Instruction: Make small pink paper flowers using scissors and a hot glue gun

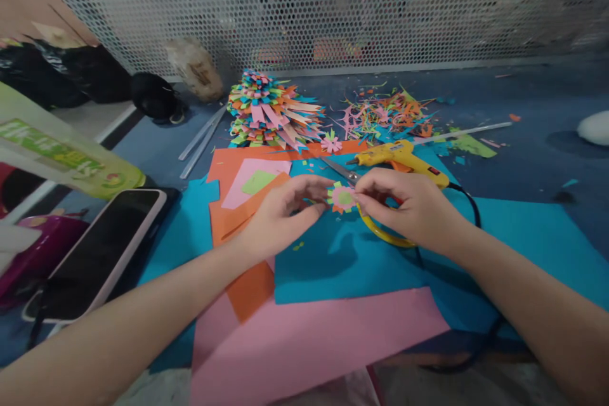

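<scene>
A small layered paper flower [343, 198] with a green centre, pink middle and green and orange petals is between my two hands, above blue paper. My right hand [404, 203] pinches its right edge between thumb and fingers. At its left edge are the curved thumb and fingertips of my left hand [292, 209], closed on the petals. Scissors [387, 233] with yellow handles lie partly under my right hand, blades pointing to the upper left. Just behind that hand rests a yellow hot glue gun [404, 155]. A loose pink paper flower [332, 142] lies farther back.
Blue [333, 273], pink [304, 342] and orange [245, 298] paper sheets overlap. Behind stand a fringed paper cone [266, 111] and a heap of paper scraps [387, 115]. Glue sticks [202, 139], a phone [99, 254] and a bottle [71, 146] are left. A perforated metal panel [304, 13] closes the back.
</scene>
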A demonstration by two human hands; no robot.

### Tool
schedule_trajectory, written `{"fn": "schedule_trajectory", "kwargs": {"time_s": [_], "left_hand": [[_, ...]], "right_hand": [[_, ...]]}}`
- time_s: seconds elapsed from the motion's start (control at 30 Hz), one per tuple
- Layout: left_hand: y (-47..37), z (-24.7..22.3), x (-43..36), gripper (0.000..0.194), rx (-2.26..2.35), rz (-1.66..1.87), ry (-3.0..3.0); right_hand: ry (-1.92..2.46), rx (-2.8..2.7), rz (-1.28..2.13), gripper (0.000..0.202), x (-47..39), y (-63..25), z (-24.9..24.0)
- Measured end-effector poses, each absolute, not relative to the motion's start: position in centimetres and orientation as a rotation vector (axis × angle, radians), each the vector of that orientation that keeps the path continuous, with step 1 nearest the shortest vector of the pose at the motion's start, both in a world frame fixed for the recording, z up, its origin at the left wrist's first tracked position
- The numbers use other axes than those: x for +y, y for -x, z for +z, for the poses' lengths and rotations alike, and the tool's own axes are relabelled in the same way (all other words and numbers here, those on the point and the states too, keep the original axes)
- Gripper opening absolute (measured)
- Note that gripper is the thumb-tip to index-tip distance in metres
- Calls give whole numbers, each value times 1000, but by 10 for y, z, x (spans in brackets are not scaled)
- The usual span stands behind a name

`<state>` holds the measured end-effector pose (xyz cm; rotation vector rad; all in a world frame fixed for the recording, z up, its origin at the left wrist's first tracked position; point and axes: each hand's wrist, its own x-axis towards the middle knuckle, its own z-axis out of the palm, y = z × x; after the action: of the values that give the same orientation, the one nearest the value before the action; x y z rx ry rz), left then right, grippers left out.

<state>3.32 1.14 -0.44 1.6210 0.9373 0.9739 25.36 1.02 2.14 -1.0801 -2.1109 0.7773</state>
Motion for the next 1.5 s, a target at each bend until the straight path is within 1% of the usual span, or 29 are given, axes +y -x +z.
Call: {"fn": "schedule_trajectory", "kwargs": {"time_s": [0.07, 0.1, 0.2, 0.37, 0.5, 0.53, 0.67, 0.87, 1.03, 1.23, 1.4, 1.5], "left_hand": [[-33, -6, 9, 35, 901, 943, -1713], [-33, -6, 8, 37, 898, 924, -1752], [-33, -5, 7, 35, 921, 887, -1822], [-33, -2, 6, 26, 924, 814, -1878], [-33, -1, 7, 44, 922, 798, -1867], [-33, -1, 7, 44, 938, 796, -1862], [-34, -2, 8, 29, 989, 778, -1831], [-33, -4, 8, 31, 997, 836, -1694], [-33, 0, 7, 21, 945, 784, -1690], [-34, 0, 8, 16, 920, 790, -1656], [-34, 0, 6, 12, 887, 892, -1627], [-35, 0, 5, 11, 855, 872, -1619]], "right_hand": [[1087, -2098, 793, 11, 10, -252, 20], [1083, -2098, 797, 11, 10, -251, 20], [1075, -2091, 800, 9, 10, -249, 19], [1113, -2084, 778, 9, 10, -250, 19], [1128, -2095, 745, 9, 8, -250, 19], [1120, -2108, 752, 9, 7, -250, 19], [1094, -2175, 757, 9, 4, -250, 20], [1107, -2207, 691, 12, 7, -258, 22], [1179, -2200, 563, 13, 14, -264, 24], [1266, -2141, 553, 18, 20, -269, 27], [1399, -2000, 462, 11, 25, -277, 24], [1443, -1965, 392, 11, 28, -281, 22]]}}
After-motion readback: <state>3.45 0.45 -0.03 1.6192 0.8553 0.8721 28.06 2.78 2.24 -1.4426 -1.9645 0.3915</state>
